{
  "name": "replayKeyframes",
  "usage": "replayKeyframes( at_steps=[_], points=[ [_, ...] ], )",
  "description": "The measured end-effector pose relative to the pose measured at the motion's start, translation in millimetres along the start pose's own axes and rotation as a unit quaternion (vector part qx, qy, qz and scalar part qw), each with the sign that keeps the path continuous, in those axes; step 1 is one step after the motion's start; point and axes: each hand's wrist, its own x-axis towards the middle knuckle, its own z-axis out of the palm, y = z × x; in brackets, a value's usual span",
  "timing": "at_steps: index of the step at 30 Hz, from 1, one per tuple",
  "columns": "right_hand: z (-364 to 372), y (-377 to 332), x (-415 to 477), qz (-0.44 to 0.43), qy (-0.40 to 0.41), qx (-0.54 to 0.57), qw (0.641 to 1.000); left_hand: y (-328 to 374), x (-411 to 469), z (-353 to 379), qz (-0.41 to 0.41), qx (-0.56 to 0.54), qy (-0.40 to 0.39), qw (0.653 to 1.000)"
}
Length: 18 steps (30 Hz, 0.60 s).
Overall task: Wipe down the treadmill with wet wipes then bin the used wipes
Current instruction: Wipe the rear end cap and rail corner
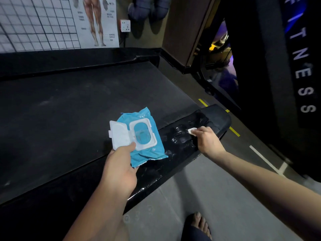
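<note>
The treadmill's dark belt [73,108] fills the left and middle of the view, and its glossy black side rail [175,145] runs from lower left to the rear end cap at right. My left hand [119,169] grips a blue wet-wipe pack [145,141] from below, thumb on top; the pack's white lid is flipped open. My right hand [206,141] pinches a small white wipe [192,131] and presses it onto the rail near the end cap. Wet streaks shine on the rail around the wipe.
Grey floor [217,197] with yellow and white lines lies right of the treadmill. My bare foot [199,225] in a dark sandal stands on it below. A black pillar [298,66] lettered FITNESS rises at right. An anatomy poster [95,20] and a wall socket [125,25] hang behind.
</note>
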Motion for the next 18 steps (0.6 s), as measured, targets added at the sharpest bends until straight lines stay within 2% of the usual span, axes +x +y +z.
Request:
replayKeyframes(
  at_steps=[5, 7, 10, 12, 18],
  points=[
    [-25, -2, 13, -0.114, -0.058, -0.025, 0.991, 1, 0, -4, 0.023, 0.012, 0.03, 0.999],
    [-32, 3, 30, -0.075, -0.065, -0.015, 0.995, 0, -1, -3, 0.031, 0.012, 0.05, 0.998],
    [-25, 6, 44, 0.013, -0.002, 0.034, 0.999, 0, 0, -2, 0.039, 0.003, 0.069, 0.997],
    [-16, 2, 43, 0.052, -0.016, 0.043, 0.998, 0, 3, -3, 0.046, -0.003, 0.071, 0.996],
    [-16, -14, 18, -0.012, -0.041, 0.034, 0.999, 1, 6, -5, 0.026, -0.014, 0.065, 0.997]
  ],
)
